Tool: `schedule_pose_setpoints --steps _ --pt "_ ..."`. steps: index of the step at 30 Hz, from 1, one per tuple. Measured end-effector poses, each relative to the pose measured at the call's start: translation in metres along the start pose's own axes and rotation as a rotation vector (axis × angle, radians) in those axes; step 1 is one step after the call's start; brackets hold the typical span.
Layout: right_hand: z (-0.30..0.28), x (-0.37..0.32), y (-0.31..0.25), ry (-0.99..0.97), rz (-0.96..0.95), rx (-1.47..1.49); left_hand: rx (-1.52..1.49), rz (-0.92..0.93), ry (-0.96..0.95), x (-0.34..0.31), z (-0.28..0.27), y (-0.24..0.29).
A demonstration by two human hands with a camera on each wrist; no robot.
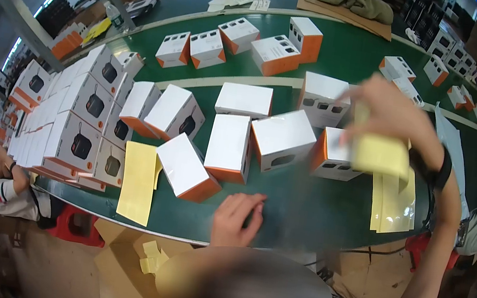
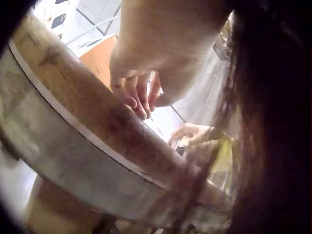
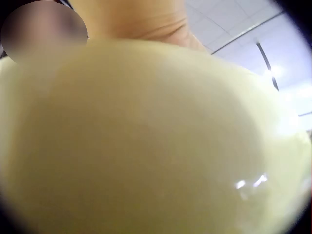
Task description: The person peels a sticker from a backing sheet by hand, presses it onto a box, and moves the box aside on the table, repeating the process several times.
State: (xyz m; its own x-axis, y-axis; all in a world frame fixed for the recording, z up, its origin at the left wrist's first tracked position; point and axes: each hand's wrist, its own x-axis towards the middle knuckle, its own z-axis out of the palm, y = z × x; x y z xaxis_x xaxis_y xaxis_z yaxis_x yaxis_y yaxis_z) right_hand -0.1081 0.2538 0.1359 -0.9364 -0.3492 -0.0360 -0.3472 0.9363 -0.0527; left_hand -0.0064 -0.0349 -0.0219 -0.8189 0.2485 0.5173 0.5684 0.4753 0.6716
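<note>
My right hand point(image 1: 383, 109), blurred, is raised over the right side of the green table and holds a yellow sheet point(image 1: 380, 155) that hangs from its fingers. The same glossy sheet point(image 3: 146, 126) fills most of the right wrist view and hides the fingertips. Just left of it stands a white and orange box point(image 1: 336, 157), with another white box point(image 1: 323, 97) behind. Near the table's front edge rests my left hand point(image 1: 236, 218), fingers loosely bent and holding nothing. Closest to that hand are a tilted white box point(image 1: 186, 166) and an upright one point(image 1: 228, 144).
Stacked white boxes point(image 1: 85, 101) fill the left end of the table. Yellow sheets lie at front left point(image 1: 138, 183) and front right point(image 1: 391, 202). More boxes point(image 1: 207, 47) stand beyond the pale rail. An open carton point(image 1: 125, 268) sits below the front edge; another person point(image 1: 6, 194) is at far left.
</note>
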Motion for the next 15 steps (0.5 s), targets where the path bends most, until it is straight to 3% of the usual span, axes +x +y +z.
schedule_pose_setpoints --steps 1,2,4,6,7,12,14,15 --pt "-0.008 0.021 0.022 0.147 -0.029 0.062 -0.005 0.019 -0.026 0.001 0.003 0.001" --pt "-0.017 0.048 0.041 0.293 0.056 0.096 -0.035 0.03 -0.049 0.001 0.009 0.0" --pt "-0.006 0.116 0.115 0.602 0.089 -0.164 -0.062 0.043 -0.071 -0.005 0.019 -0.005" --pt "0.014 0.175 0.155 0.567 0.237 -0.188 -0.077 0.029 -0.15 -0.008 0.024 -0.01" --pt "0.01 0.186 0.146 0.374 0.463 -0.08 -0.069 0.042 -0.146 -0.01 0.024 -0.012" --pt "0.065 0.247 0.186 0.4 0.392 -0.058 -0.024 -0.035 -0.125 -0.012 0.021 -0.023" --pt "0.068 0.251 0.186 0.22 0.327 0.123 -0.077 -0.096 -0.076 -0.014 0.023 -0.021" --pt "0.067 0.246 0.179 0.176 0.408 0.08 -0.071 -0.122 -0.072 -0.013 0.023 -0.02"
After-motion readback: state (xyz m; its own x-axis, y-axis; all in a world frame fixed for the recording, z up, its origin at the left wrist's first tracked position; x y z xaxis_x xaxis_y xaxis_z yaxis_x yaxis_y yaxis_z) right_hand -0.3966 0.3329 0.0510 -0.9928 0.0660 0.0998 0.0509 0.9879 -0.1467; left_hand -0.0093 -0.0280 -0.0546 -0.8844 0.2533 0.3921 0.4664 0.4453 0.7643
